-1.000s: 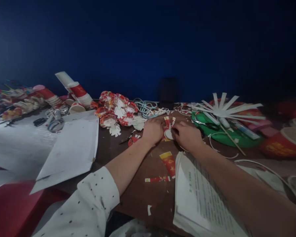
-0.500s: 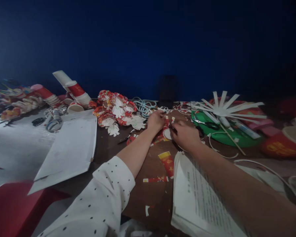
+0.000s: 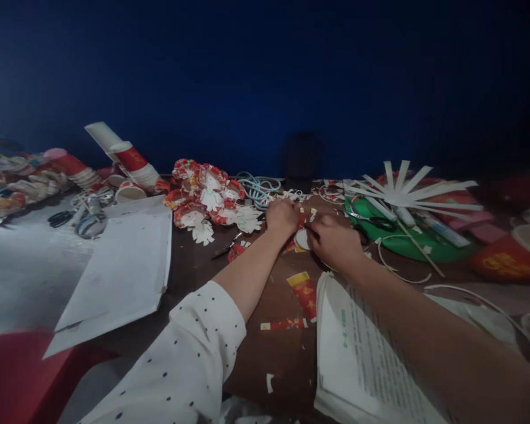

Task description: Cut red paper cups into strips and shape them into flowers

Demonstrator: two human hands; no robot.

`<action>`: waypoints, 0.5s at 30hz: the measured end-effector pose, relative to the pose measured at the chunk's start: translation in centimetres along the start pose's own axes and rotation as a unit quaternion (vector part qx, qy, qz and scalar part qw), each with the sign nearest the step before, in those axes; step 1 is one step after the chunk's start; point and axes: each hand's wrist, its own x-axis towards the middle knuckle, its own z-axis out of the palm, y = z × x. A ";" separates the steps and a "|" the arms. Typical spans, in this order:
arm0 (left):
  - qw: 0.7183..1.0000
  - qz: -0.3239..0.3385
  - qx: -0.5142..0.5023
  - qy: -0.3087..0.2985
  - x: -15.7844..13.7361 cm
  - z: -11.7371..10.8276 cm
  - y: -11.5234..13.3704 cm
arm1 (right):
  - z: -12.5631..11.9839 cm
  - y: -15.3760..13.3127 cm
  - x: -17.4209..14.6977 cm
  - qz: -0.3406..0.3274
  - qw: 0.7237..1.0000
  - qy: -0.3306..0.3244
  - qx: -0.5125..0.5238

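Note:
At the middle of the table my left hand (image 3: 283, 217) is closed, its fingertips turned away from view. A red paper strip (image 3: 302, 218) shows beside its fingers. My right hand (image 3: 335, 240) is closed too, its fingers curled at the edge of a small white disc (image 3: 302, 239). Disc and red strips look like parts of one cut paper cup, though the hands cover much of it. Below the hands lies a red and yellow paper piece (image 3: 302, 294), with a thin red strip (image 3: 283, 324) near it.
Left are red-and-white paper crafts (image 3: 209, 194), a white board (image 3: 119, 265) and stacked cups (image 3: 135, 162). Right are a green disc (image 3: 424, 252) bearing scissors (image 3: 377, 222), a white cut-out with spread strips (image 3: 406, 194) and a red cup (image 3: 507, 256). An open book (image 3: 357, 353) lies near me.
The view has shifted slightly. My left hand has turned a little and now covers more of the red strips; both hands remain close together at the white disc.

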 end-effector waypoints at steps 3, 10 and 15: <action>1.000 -0.001 -0.005 -0.010 0.4 0.2 -0.2 | 0.1 0.0 -0.1 -0.001 1.000 -0.003 -0.002; 0.996 -0.008 -0.086 -0.027 0.7 -0.1 -0.6 | 0.2 0.0 -0.2 -0.009 1.000 0.002 -0.005; 0.989 -0.014 -0.144 -0.027 0.2 -0.4 -0.5 | 0.0 -0.1 -0.2 -0.017 1.000 0.004 -0.009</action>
